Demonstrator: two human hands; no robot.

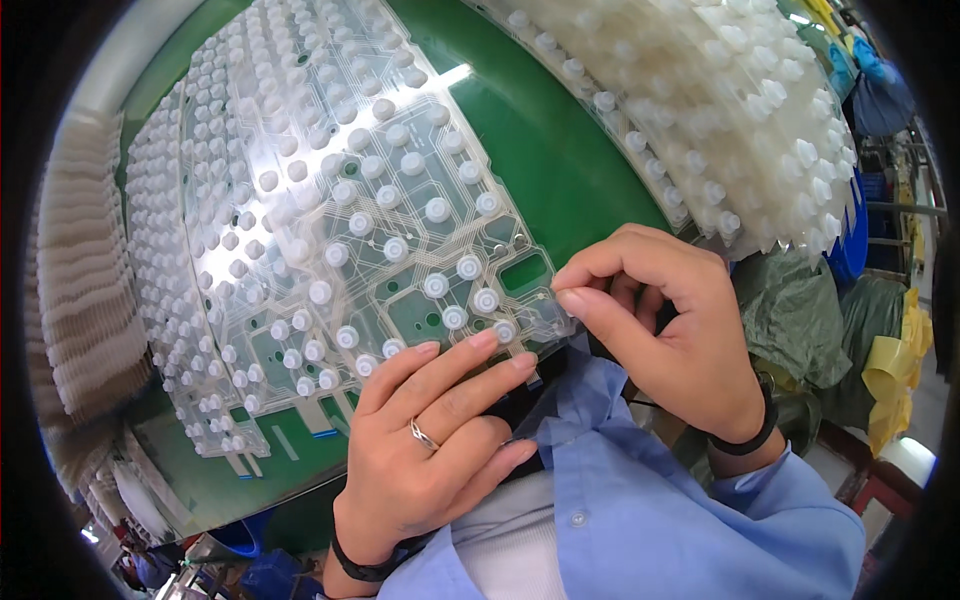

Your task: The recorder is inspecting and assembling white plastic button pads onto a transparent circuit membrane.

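Observation:
A clear flexible circuit sheet [400, 250] dotted with small white rubber domes [437, 285] lies on top of a pile of like sheets on the green table [560, 150]. My left hand [430, 440], with a ring and a dark wristband, rests flat, its fingertips on the sheet's near edge beside the closest domes. My right hand [680, 340] has thumb and forefinger pinched together at the sheet's right corner. What lies between those fingertips is too small to make out beyond the sheet's edge. My blue shirt collar fills the lower middle.
A second heap of domed sheets [720, 110] lies at the upper right of the table. Ribbed white stacks [85, 290] stand along the left rim. Off the table's right side are a green bag [800, 320], yellow material [895, 370] and blue crates [855, 240].

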